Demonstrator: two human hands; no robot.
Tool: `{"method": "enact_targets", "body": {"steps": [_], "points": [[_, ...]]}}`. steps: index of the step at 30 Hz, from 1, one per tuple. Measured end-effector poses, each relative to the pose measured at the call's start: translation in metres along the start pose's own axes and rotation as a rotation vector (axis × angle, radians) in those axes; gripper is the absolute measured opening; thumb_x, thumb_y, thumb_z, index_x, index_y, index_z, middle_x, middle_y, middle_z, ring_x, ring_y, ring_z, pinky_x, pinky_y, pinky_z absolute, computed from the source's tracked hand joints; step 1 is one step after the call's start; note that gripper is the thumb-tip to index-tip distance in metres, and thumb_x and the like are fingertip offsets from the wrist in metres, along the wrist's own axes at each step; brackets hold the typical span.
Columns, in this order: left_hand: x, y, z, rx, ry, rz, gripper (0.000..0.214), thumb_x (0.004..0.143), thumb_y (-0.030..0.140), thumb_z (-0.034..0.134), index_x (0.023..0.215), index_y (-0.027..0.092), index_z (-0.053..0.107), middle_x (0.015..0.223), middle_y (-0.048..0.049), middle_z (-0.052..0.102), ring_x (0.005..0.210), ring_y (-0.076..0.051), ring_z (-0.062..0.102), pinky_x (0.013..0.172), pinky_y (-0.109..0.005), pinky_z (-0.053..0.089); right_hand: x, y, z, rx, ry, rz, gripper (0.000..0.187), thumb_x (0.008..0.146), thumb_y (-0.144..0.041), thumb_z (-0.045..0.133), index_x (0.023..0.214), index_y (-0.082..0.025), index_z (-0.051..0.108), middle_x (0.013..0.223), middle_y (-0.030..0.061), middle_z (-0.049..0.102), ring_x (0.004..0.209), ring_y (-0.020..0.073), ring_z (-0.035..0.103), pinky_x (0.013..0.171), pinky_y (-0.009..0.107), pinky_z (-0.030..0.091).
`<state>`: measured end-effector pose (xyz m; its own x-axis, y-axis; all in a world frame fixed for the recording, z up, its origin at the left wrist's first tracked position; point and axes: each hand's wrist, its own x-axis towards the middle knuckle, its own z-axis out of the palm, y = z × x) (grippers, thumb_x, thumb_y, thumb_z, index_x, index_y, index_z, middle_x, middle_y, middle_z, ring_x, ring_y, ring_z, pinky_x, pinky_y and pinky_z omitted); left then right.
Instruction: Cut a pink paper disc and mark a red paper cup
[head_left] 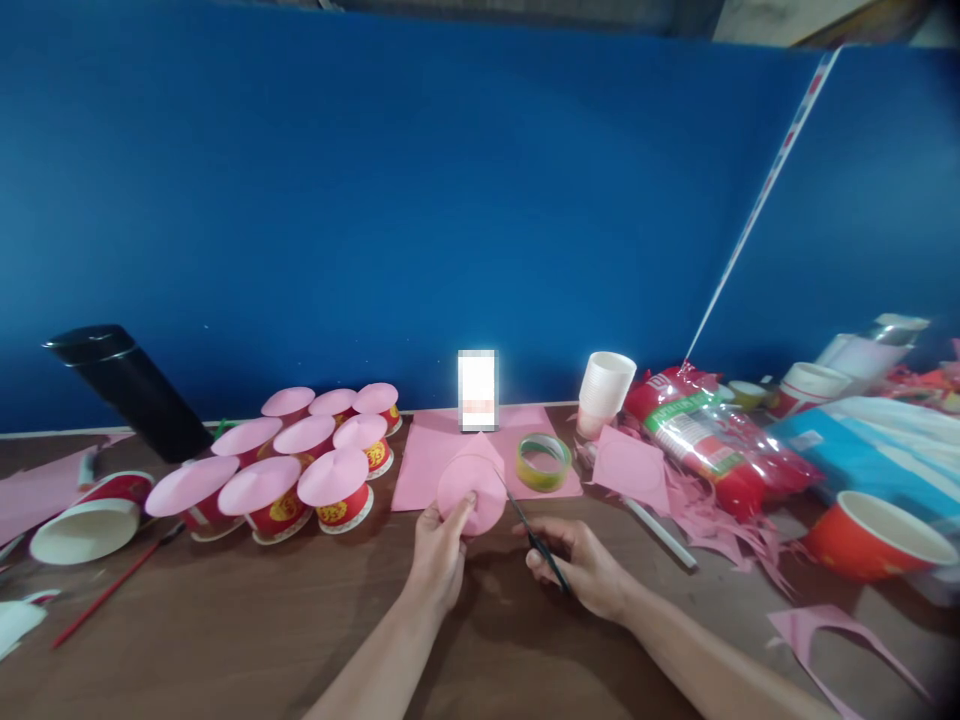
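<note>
Left fingers [457, 514] pinch (right fingers [558, 532] curl inward).

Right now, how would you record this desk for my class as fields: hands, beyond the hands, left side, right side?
left hand: holding pink paper piece
right hand: holding slim dark tool, tip near that paper
beyond the hands: green tape roll on pink sheet
left side: nine pink paper tops over red cups; black flask
right side: stacked white cups; red package

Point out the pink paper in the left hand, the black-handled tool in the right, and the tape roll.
Pink paper [486, 494]: head view, near its centre.
Black-handled tool [537, 543]: head view, on its handle.
Tape roll [541, 481]: head view, on its near wall.
</note>
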<state>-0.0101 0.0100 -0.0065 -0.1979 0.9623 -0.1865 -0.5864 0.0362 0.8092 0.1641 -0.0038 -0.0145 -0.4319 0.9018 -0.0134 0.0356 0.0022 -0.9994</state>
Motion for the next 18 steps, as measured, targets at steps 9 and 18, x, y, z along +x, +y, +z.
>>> {"method": "enact_targets", "body": {"steps": [9, 18], "points": [[-0.0035, 0.0015, 0.0016, 0.031, -0.066, -0.011, 0.034, 0.060, 0.030, 0.074, 0.084, 0.008, 0.066, 0.071, -0.0083, 0.069, 0.073, -0.020, 0.064, 0.070, -0.030, 0.047, -0.0003, 0.0017, -0.0032, -0.010, 0.010, -0.018, 0.042, 0.077, -0.042, 0.061, 0.107, -0.012, 0.058, 0.063, -0.0012, 0.054, 0.054, 0.0089, 0.046, 0.050, 0.020, 0.037], [-0.0054, 0.0013, 0.0033, 0.073, -0.142, -0.020, 0.033, 0.063, 0.030, 0.072, 0.086, 0.007, 0.066, 0.069, -0.0082, 0.069, 0.069, -0.019, 0.064, 0.069, -0.031, 0.048, 0.0016, 0.0008, -0.0039, -0.030, 0.019, -0.041, 0.040, 0.079, -0.041, 0.060, 0.106, -0.012, 0.057, 0.066, -0.0002, 0.054, 0.057, 0.0093, 0.047, 0.052, 0.020, 0.037]]}}
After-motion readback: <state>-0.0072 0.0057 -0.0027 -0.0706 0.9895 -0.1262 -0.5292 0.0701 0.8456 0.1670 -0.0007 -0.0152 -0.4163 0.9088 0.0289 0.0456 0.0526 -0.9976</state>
